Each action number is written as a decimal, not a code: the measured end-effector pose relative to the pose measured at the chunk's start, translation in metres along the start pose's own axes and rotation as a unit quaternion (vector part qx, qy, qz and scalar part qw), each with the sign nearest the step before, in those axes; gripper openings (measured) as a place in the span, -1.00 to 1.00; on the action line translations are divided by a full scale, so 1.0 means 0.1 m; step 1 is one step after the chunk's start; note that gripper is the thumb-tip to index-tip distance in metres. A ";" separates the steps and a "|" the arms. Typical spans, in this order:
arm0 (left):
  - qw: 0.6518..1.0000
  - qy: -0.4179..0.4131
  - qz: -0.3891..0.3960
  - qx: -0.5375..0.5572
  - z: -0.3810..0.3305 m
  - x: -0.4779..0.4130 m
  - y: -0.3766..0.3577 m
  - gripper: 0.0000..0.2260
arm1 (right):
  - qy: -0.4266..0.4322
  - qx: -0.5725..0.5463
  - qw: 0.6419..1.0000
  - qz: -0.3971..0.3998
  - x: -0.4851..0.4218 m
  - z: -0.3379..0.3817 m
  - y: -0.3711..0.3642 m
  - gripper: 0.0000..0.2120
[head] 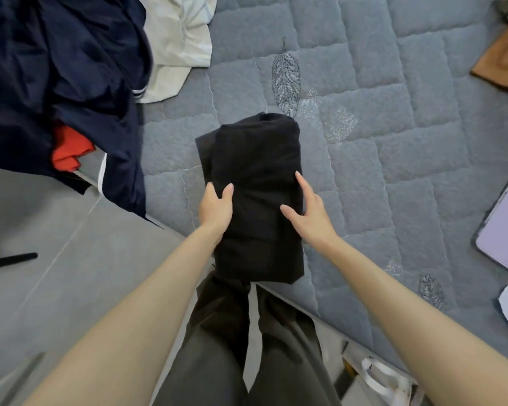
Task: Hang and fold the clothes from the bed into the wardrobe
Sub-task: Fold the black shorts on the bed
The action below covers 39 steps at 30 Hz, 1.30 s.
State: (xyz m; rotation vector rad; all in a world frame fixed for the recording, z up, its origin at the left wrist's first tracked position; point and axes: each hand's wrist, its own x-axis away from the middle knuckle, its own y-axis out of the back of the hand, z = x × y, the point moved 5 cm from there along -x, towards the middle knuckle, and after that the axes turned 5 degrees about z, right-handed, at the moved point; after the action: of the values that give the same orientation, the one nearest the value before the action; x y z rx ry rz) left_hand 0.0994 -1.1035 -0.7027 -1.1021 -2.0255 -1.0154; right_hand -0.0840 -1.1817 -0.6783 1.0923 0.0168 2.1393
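The black garment (pixel 255 194), folded into a thick oblong bundle, is bracketed on both long sides by the fingers. On the left hand (pixel 216 208) the thumb lies on top of the cloth and a finger rests at the left edge. On the right hand (pixel 310 213) the fingers (pixel 300 179) are held straight and spread, with the thumb on top and one finger laid along the right edge. Whether the remaining fingers of either hand are tucked beneath the bundle cannot be told. Both forearms are stretched forward, and neither hand is nearer than the other. The bundle's long axis runs straight away from the person, and it is met a little nearer than its middle. It lies on the grey quilted bed (pixel 393 148), its near end at the bed's edge. From this the fold is judged done and a two-handed lift is expected, so both long sides would need support to keep the layers from sagging open. A heap of navy clothes (pixel 59 68), a red cloth (pixel 68 152) and a cream garment (pixel 179 42) wait unfolded at the far left. The wardrobe is not in view.
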 end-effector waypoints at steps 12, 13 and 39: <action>0.997 -0.060 -0.007 0.040 0.03 -0.15 0.06 -0.33 | 0.039 -0.057 0.988 -0.141 -0.18 0.04 -0.24 -0.29; 0.998 -0.057 -0.008 0.022 0.05 -0.19 0.02 -0.34 | 0.038 -0.044 0.987 -0.151 -0.20 0.06 -0.28 -0.28; 0.882 -0.069 -0.248 0.395 0.90 2.82 1.43 -0.59 | 0.259 0.165 0.935 0.176 1.76 1.55 -0.96 -0.38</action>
State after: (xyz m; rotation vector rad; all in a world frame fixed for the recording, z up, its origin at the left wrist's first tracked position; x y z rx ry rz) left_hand 0.0788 -0.8632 -0.4792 -0.2216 -2.5402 -0.2222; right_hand 0.0160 -1.0497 -0.4865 0.7069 0.4754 2.7724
